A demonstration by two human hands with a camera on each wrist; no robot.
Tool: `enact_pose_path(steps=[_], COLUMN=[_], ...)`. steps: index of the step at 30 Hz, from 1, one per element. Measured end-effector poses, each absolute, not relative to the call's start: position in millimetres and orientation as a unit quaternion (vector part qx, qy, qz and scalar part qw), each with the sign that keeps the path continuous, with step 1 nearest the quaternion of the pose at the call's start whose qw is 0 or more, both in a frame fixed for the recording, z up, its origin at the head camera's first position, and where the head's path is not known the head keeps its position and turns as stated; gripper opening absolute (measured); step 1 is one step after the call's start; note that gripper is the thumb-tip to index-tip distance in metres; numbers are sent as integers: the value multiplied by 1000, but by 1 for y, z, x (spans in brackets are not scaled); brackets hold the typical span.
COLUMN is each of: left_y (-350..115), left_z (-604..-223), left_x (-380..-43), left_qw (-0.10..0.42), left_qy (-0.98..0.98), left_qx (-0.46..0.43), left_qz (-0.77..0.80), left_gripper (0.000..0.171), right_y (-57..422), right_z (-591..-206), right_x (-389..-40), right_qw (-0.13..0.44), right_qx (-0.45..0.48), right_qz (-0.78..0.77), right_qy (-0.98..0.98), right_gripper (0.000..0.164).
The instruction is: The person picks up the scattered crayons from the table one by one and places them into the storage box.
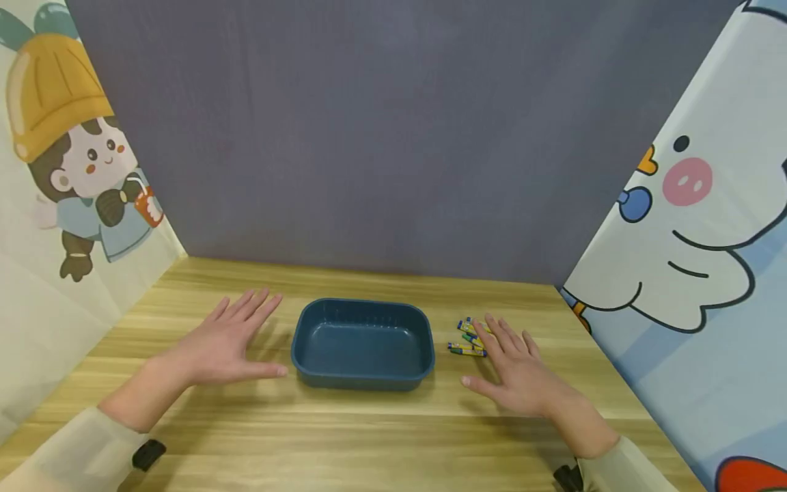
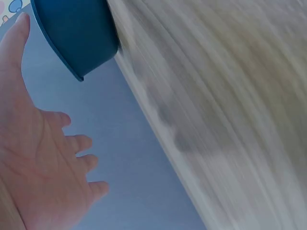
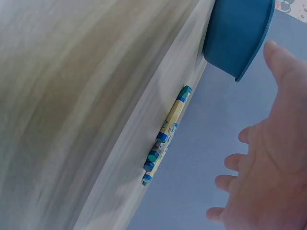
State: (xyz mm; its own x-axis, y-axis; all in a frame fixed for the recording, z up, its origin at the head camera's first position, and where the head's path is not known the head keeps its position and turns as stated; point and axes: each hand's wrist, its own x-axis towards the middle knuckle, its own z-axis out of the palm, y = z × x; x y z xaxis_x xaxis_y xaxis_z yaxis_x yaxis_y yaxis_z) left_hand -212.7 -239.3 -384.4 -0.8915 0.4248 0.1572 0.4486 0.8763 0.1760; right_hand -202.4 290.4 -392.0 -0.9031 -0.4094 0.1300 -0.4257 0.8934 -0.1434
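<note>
A dark blue rectangular tub (image 1: 363, 380) stands on the wooden table between the two hands. My left hand (image 1: 224, 345) hovers to its left, fingers spread and straight, holding nothing. On the other side, my right hand (image 1: 516, 376) is held over the table with fingers spread, also with nothing in it. Several short crayons (image 1: 467, 349) with yellow wrappers and blue or green ends lie in a loose group by the right fingertips, partly hidden by them. The right wrist view shows the crayons (image 3: 171, 117) on the tabletop, apart from the palm.
The light wooden table (image 1: 356, 444) ends at a plain grey back panel (image 1: 369, 137). Cartoon-printed side panels stand at the left (image 1: 37, 287) and right (image 1: 725, 287). Dark wrist straps show at both cuffs.
</note>
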Motion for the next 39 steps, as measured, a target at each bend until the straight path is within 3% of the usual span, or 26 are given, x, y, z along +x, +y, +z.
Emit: enact_pose_path(steps=[3,8,16,33,39], left_y=[-237,-233,-224,-216,-216], left_z=[-382,-381,-390,-399,-401], left_x=[-214,-219,-231,-236,-236], left_qw=[51,-2,-82,-128,-137], left_qy=[-966,-957,-935,-932,-925], left_qx=[-227,-236,-253,-234,-236], left_qz=[-113,-167,-234,-244,-264], left_gripper=[120,111,114,115,115], right_y=[291,292,297,304,317], right_z=[-391,-390,-391,-389,-390], right_x=[-204,-206,-209,-214,-230], right_qw=[54,68,72,47,11], right_qx=[217,219,213,197,182], right_qz=[84,85,92,120,209], right_qy=[-971,-970,-970,-972,-961], right_gripper=[94,80,78,78,69])
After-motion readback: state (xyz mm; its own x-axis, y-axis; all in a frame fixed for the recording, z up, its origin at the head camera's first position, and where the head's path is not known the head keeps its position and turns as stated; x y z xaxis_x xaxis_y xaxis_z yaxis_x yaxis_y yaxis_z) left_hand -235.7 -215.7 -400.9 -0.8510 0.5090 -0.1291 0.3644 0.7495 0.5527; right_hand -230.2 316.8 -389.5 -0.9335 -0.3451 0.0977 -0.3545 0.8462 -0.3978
